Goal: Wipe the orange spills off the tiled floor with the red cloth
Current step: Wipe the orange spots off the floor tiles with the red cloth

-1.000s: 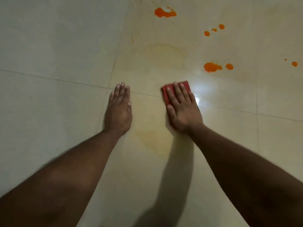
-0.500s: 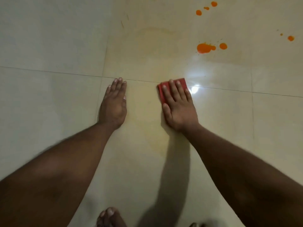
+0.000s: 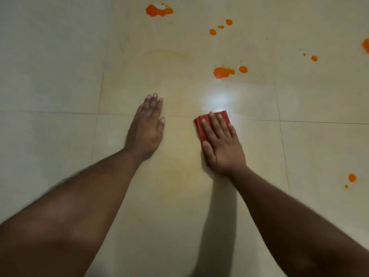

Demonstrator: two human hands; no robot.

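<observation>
From my seat, the view has tipped back up since half a second ago: the far orange splash [image 3: 159, 11] that had slid off the top edge is in frame again, a bare foot that showed at the near edge is gone, and two small orange drops [image 3: 351, 177] now appear on the near right. The right hand [image 3: 221, 143] presses flat on the folded red cloth [image 3: 211, 121], fingers [image 3: 214, 121] spread and laid over it rather than curled round it, so the cloth is pinned to the pale glossy tiled floor [image 3: 60, 146] right on the grout line, as it was a second ago. The left hand [image 3: 146, 129] lies open and flat on the floor as a prop, fingers together, holding nothing; it has crept a little farther forward across the grout line than before. Around and between the hands the tile carries a faint yellowish smear, which I judge to be ground already wiped. The nearest large orange blot [image 3: 222, 72], with a round drop [image 3: 243, 69] beside it, sits farther off and slightly right of the cloth, apart from it and untouched, just as in both earlier frames. So I reckon the cloth has gained little ground, and most of the spills are left to do: a cluster of three small dots [image 3: 220, 27] far off and specks at far right [image 3: 314, 58].
</observation>
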